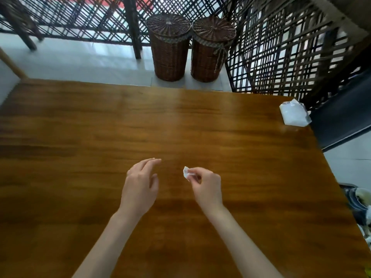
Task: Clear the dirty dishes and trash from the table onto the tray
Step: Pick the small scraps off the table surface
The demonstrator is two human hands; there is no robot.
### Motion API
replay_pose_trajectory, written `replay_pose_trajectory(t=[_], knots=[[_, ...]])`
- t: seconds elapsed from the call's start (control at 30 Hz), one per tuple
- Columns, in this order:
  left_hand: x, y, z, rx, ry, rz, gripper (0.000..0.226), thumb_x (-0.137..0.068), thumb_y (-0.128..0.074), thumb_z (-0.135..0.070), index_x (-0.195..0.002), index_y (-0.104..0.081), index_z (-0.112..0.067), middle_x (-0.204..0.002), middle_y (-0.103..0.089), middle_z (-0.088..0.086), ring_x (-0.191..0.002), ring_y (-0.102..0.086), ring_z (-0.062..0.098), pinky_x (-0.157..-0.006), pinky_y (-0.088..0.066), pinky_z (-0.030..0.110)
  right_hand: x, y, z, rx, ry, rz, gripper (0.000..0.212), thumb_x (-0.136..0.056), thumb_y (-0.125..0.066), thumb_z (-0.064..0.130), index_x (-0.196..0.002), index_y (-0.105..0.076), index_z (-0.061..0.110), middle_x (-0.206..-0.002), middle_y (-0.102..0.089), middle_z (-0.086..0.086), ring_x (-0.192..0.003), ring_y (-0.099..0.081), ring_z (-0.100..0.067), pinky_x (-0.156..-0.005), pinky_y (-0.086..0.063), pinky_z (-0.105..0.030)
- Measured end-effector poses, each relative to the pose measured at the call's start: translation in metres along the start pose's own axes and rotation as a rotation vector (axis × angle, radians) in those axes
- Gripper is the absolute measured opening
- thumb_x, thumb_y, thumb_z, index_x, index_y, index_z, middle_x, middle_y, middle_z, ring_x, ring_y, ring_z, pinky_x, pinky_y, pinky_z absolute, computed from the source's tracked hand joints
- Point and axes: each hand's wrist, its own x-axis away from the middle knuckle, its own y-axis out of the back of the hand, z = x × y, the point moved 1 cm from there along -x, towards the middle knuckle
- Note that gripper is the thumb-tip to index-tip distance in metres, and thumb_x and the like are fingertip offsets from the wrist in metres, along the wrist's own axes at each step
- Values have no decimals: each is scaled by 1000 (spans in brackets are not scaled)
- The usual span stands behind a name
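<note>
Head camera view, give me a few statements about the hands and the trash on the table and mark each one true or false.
1. The right hand pinches a small white scrap. True.
2. The left hand grips a cup. False: it holds nothing, fingers relaxed above the wooden table.
3. A white plastic packet lies near the table's far right corner. True.
4. Two wicker baskets stand on the table. False: they stand on the floor beyond it.
</note>
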Motion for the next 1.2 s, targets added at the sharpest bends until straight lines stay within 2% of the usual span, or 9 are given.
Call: replay_pose_trajectory(t=[0.07, 0.2, 0.3, 0.47, 0.6, 0.73, 0.87, 1.03, 1.2], knots=[[-21, -15, 13, -10, 22, -35, 39, -88, -58, -6, -125, -58, -18, -126, -58, 3, -121, -49, 20, -101, -40, 34, -34, -14, 2, 10, 73, 12, 20, -88, -62, 11, -106, -71, 11, -98, -72, -3, -90, -65, -13, -79, -52, -21], [-58, -41, 35, -35, 45, -81, 38, -90, -56, -11, -126, -57, -20, -128, -57, 1, -123, -47, 18, -102, -37, 32, -97, -46, 3, 59, 198, 26, 20, -89, -60, 12, -106, -71, 12, -99, -72, -4, -91, -65, -15, -79, -48, -20], [-76, -58, 52, -68, 70, -105, 36, -90, -56, -13, -125, -58, -21, -127, -58, 1, -121, -48, 18, -103, -36, 33, -135, -72, 0, 93, 248, 33, 21, -90, -59, 13, -107, -70, 13, -100, -71, -5, -92, -64, -18, -83, -50, -29], [-101, -72, 76, -133, 102, -144, 38, -89, -57, -14, -126, -58, -21, -125, -59, 1, -120, -49, 18, -105, -34, 36, -188, -104, -1, 177, 344, -56, 20, -90, -59, 10, -105, -70, 10, -99, -71, -7, -94, -63, -21, -83, -51, -32], [-110, -73, 83, -204, 87, -147, 39, -87, -60, -15, -125, -58, -21, -121, -62, -2, -116, -54, 17, -107, -34, 42, -218, -120, 3, 261, 476, -132, 19, -90, -53, 3, -93, -71, 4, -92, -70, -11, -90, -60, -27, -75, -48, -34], [-109, -75, 83, -224, 85, -123, 40, -86, -62, -16, -125, -59, -19, -120, -63, 0, -115, -56, 17, -106, -28, 37, -247, -138, 19, 350, 590, -49, 24, -91, -47, 3, -96, -71, 4, -95, -69, -10, -94, -55, -26, -76, -49, -38], [-110, -73, 80, -215, 116, -105, 41, -88, -60, -17, -128, -56, -21, -125, -61, -2, -120, -52, 15, -109, -22, 37, -266, -141, 30, 438, 598, 30, 27, -93, -42, 8, -90, -68, 3, -92, -66, -10, -92, -52, -26, -75, -48, -37], [-109, -73, 76, -208, 126, -103, 41, -87, -61, -15, -127, -57, -21, -125, -61, -1, -120, -52, 16, -109, -21, 37, -278, -124, 25, 464, 531, -10, 28, -86, -37, -4, -74, -61, 3, -83, -62, -14, -85, -49, -28, -61, -37, -33], [-110, -74, 79, -201, 115, -112, 39, -83, -65, -13, -122, -61, -18, -119, -64, 1, -115, -56, 19, -106, -24, 39, -285, -112, 12, 556, 485, -72, 25, -93, -42, -1, -80, -63, 2, -86, -63, -13, -88, -51, -28, -61, -36, -31]])
